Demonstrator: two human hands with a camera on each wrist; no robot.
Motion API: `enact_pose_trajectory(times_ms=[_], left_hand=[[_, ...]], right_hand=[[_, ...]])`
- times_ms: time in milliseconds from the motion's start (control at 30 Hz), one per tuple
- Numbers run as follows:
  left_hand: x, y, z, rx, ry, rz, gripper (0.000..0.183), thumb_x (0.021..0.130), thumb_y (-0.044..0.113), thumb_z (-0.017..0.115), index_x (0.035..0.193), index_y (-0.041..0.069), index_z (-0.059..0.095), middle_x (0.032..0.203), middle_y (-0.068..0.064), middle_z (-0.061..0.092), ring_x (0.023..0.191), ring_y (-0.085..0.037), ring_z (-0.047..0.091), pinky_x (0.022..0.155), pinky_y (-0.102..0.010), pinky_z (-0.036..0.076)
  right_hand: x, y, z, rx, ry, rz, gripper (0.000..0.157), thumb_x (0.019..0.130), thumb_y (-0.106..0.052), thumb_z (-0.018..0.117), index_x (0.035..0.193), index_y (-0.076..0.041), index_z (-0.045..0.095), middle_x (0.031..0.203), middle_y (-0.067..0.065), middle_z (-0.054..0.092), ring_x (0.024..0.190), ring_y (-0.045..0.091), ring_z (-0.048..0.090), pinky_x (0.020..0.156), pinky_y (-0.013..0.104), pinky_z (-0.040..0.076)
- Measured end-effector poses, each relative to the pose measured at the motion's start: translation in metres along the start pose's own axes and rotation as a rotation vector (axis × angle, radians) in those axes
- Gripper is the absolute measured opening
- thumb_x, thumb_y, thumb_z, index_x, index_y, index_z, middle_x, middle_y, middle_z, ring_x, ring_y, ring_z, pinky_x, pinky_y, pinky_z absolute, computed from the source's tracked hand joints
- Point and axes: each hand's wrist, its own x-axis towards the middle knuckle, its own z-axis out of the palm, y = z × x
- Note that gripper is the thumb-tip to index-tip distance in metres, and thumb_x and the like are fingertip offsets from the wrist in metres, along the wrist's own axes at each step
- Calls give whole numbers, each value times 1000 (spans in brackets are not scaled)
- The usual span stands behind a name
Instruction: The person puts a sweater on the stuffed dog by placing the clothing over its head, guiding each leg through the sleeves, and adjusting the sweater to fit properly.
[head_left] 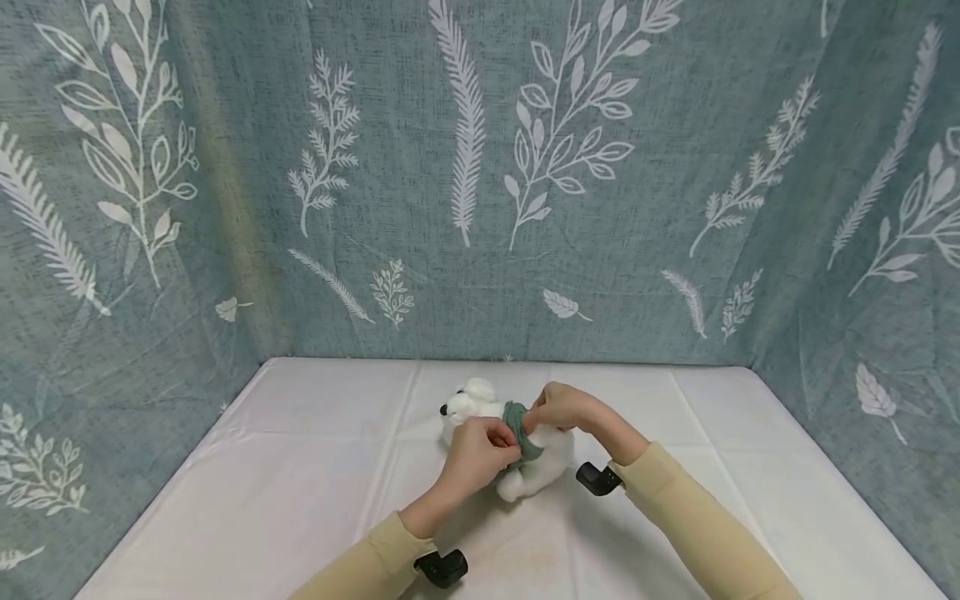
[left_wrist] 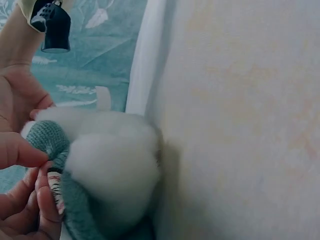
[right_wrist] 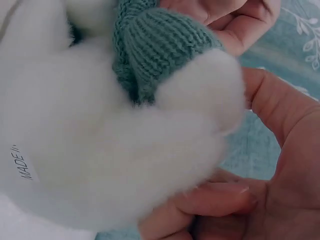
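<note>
A white plush bear (head_left: 551, 467) with a black nose lies on its side on the table, its head to the left. Around its body is a green knitted sweater (head_left: 514, 417). My left hand (head_left: 474, 454) pinches the knit between thumb and fingers, beside a small printed strip (left_wrist: 56, 192) in the left wrist view. On the bear's far side my right hand (head_left: 567, 407) reaches over from the right. The right wrist view shows its thumb and fingers around a white limb (right_wrist: 205, 90) that sticks out of the ribbed knit.
A white cloth covers the table (head_left: 315, 475). Blue-green curtains (head_left: 420, 167) with white leaf prints hang at the back and both sides. Each wrist carries a black camera (head_left: 442, 569). A white tag (right_wrist: 22, 165) reading "MADE" shows on the bear's fur.
</note>
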Motion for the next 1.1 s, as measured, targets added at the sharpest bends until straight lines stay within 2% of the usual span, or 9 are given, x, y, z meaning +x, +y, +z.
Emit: enact_pose_trajectory(times_ms=[100, 233, 367, 467, 533, 633, 767, 933, 1100], left_hand=[[0, 2, -3, 6, -27, 14, 8, 76, 3, 68, 70, 7, 66, 63, -1, 64, 51, -7, 54, 48, -23, 47], [-1, 1, -9, 41, -54, 24, 10, 76, 1, 67, 69, 8, 67, 60, -1, 63, 46, -8, 54, 46, -23, 47], [-1, -3, -15, 68, -55, 2, 10, 76, 0, 66, 68, 7, 67, 58, -2, 62, 45, -11, 56, 44, -25, 47], [0, -6, -16, 60, -46, -2, 8, 79, 2, 67, 72, 6, 66, 63, -3, 64, 49, -13, 58, 46, -25, 48], [1, -6, -17, 57, -18, 13, 5, 83, 6, 67, 78, 6, 66, 69, -2, 65, 57, -12, 59, 51, -24, 49], [4, -5, -16, 50, 58, 31, 5, 88, 13, 67, 88, 8, 65, 78, -2, 64, 67, -9, 58, 59, -22, 50], [7, -3, -16, 69, 124, 34, 12, 89, 16, 67, 95, 7, 65, 82, -3, 63, 70, -10, 57, 60, -21, 49], [12, -2, -16, 115, 127, 7, 13, 88, 18, 67, 91, 6, 66, 76, -3, 62, 63, -9, 53, 54, -21, 45], [20, 0, -15, 157, 155, 12, 13, 88, 18, 68, 80, 8, 67, 68, -2, 61, 54, -8, 48, 49, -22, 40]], right_hand=[[1, 0, -2, -10, -1, 11, 21, 76, -10, 63, 55, -13, 61, 46, -8, 19, 45, 8, 10, 45, 24, 16], [4, 1, -4, 0, -28, 19, 20, 78, -13, 64, 58, -13, 63, 46, -8, 19, 44, 7, 11, 43, 23, 16], [7, 4, -7, 42, -46, 61, 33, 79, -16, 64, 50, -18, 48, 46, -8, 20, 44, 8, 13, 43, 22, 17], [8, 4, -7, 45, -36, 77, 36, 78, -18, 64, 49, -19, 43, 46, -7, 19, 44, 8, 14, 43, 23, 17], [8, 4, -7, 41, -33, 76, 29, 78, -19, 65, 52, -17, 52, 45, -8, 20, 43, 7, 13, 42, 23, 17], [7, 3, -6, 48, -15, 73, 16, 81, -21, 66, 69, -10, 69, 45, -8, 21, 42, 6, 13, 42, 22, 18], [3, 2, -2, 52, 3, 82, 19, 83, -25, 68, 87, -7, 74, 45, -8, 23, 41, 6, 15, 42, 21, 20], [-1, 2, 0, 47, 1, 78, 18, 83, -27, 68, 78, -10, 72, 46, -7, 25, 42, 6, 16, 42, 22, 20], [0, 4, -3, 60, 1, 66, 24, 81, -26, 69, 63, -14, 62, 46, -7, 25, 42, 7, 16, 42, 22, 19]])
